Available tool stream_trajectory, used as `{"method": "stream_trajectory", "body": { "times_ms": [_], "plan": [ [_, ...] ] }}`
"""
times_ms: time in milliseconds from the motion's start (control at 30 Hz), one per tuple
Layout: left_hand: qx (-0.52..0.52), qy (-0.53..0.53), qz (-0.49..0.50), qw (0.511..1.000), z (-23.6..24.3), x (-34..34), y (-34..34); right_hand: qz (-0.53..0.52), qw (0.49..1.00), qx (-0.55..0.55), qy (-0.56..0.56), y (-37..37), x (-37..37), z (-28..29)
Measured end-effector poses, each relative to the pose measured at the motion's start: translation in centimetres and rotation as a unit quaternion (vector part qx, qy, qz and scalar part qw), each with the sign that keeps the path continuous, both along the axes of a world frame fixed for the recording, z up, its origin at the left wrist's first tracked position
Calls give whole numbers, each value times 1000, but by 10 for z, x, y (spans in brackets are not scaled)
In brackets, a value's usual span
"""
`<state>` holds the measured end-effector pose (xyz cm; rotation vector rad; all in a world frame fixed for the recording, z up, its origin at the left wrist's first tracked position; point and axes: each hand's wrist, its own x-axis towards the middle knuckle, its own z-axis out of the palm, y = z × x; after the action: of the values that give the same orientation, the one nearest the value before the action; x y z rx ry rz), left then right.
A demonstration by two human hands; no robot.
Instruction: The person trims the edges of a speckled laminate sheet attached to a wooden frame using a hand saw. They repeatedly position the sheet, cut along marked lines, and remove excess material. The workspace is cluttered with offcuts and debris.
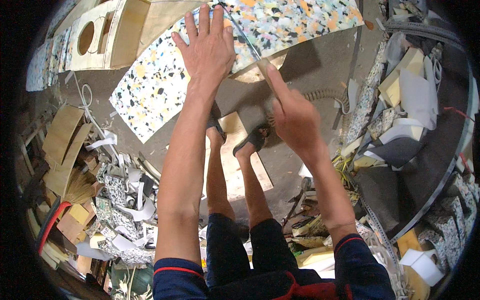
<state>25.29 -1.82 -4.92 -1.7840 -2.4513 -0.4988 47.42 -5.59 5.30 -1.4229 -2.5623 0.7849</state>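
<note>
My left hand [209, 52] lies flat with its fingers spread, pressing on a sheet of speckled multicoloured foam [150, 95]. In my right hand [297, 117] is the handle of a long thin-bladed knife [263, 66], the index finger stretched along it. The blade runs away from me and leftward along the foam, just right of my left hand. More speckled foam [310, 20] extends to the right of the blade. Under the foam's near edge a curved piece of wooden board [260, 74] shows. The far tip of the blade is hard to make out.
A wooden box with a round hole [111, 37] stands at far left. Foam offcuts pile up left [122, 200] and right [412, 95]. A broom [77, 187] lies at the left. My feet stand by a board [232, 170] on the floor, near a coiled hose [325, 95].
</note>
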Motion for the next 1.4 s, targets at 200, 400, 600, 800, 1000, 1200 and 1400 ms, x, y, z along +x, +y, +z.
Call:
{"method": "stream_trajectory", "body": {
  "times_ms": [200,400,600,800,1000,1200,1400],
  "plan": [
    [-55,-14,19,998,13,3,2,-23,997,-73,-3,-16,14,14],
    [-69,-6,20,997,25,5,0,4,999,31,35,1,-12,-11],
    [-83,-30,31,996,23,10,5,-18,999,-26,-14,-19,14,6],
    [-9,-3,-9,1000,7,0,9,-32,999,-11,3,-16,16,8],
    [2,5,-21,1000,-6,-3,12,-25,998,57,-23,0,-1,-13],
    [-7,5,-24,1000,-3,-4,15,-48,997,-51,-19,-28,36,2],
    [-103,5,26,994,14,6,17,-53,998,-39,-3,-20,22,-2]
  ]
}}
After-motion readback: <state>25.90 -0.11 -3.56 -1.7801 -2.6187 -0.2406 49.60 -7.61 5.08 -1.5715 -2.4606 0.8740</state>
